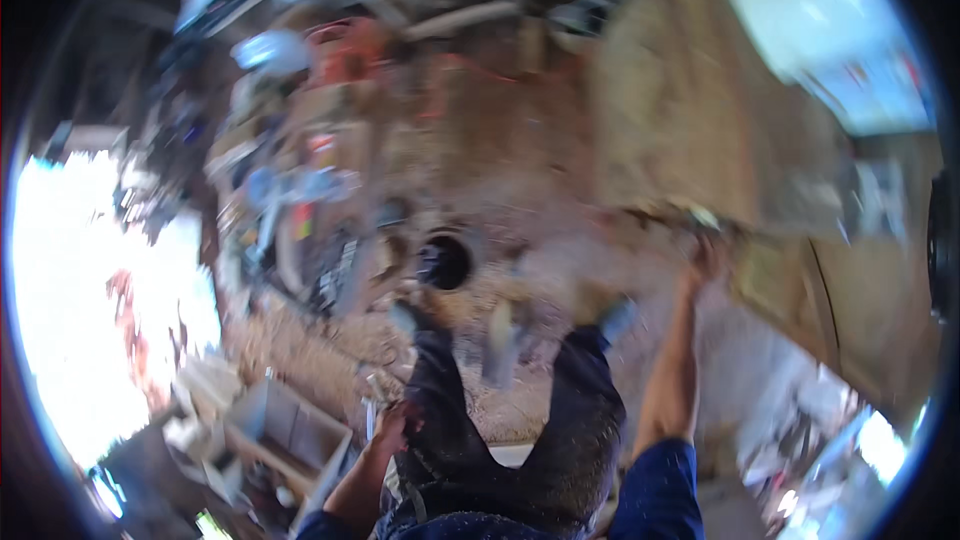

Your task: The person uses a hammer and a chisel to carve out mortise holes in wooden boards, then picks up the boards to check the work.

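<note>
My left hand [398,425] rests by my left thigh with its fingers curled. A thin pale rod-like thing [371,408] shows beside it; blur hides whether the fingers grip it. My right arm stretches forward to the near edge of a wooden workbench [690,130]. There my right hand [704,256] looks closed around a small, partly shiny thing [706,220], too smeared to name. Both of my legs, in dark dusty trousers, are apart, and a pale upright piece [502,340] stands between them.
A round black object [444,262] lies on the dusty ground ahead of my left foot. An open wooden box [285,420] sits at the lower left. Mixed clutter [300,180] lines the left side, with a red-orange item [345,48] farther back. A whitish container [825,20] stands at the far right.
</note>
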### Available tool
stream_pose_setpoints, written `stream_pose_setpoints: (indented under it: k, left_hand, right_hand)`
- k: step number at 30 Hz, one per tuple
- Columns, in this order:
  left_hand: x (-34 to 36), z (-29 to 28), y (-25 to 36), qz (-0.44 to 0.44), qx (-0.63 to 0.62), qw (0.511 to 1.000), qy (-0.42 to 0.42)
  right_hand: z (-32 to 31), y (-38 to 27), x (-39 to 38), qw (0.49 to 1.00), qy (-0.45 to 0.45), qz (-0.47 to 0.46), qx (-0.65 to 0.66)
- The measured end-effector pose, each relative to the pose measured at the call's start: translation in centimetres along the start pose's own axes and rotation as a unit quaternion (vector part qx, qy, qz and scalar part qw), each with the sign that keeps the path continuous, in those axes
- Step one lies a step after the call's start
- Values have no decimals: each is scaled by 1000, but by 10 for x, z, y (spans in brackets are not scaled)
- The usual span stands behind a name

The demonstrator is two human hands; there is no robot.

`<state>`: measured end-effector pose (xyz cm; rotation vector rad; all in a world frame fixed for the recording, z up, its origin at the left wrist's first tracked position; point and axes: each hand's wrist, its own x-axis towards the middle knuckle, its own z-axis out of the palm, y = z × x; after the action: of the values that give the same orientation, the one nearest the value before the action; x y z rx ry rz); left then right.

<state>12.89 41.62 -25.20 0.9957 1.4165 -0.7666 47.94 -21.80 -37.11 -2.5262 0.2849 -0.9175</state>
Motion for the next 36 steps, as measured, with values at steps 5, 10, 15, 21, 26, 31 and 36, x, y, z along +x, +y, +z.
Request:
stream_pose_setpoints:
  k: [5, 10, 15, 21, 26, 31, 36]
  left_hand:
    - [1, -20, -10, -5, -69, 997, 27]
    - [24, -75, -47, -12, -131, 990, -43]
    - [17, -146, -55, -16, -383, 923, -32]
    - [15, -229, -88, -16, -590, 805, 57]
    - [20, -252, -165, -103, -689, 716, 49]
    - [22, -234, -189, -163, -674, 719, 47]
    - [36, -238, -177, -198, -657, 725, 59]
  right_hand:
    - [1, -104, -185, 943, -158, 236, 172]
    - [40, -397, -232, 861, -465, -3, 207]
    - [118, -665, -227, 759, -528, -265, 273]
    - [260, -840, -251, 693, -409, -563, 189]
    - [309, -883, -298, 607, -418, -675, -14]
    - [307, -910, -299, 537, -476, -688, -107]
    - [242, -932, -298, 550, -428, -659, -284]
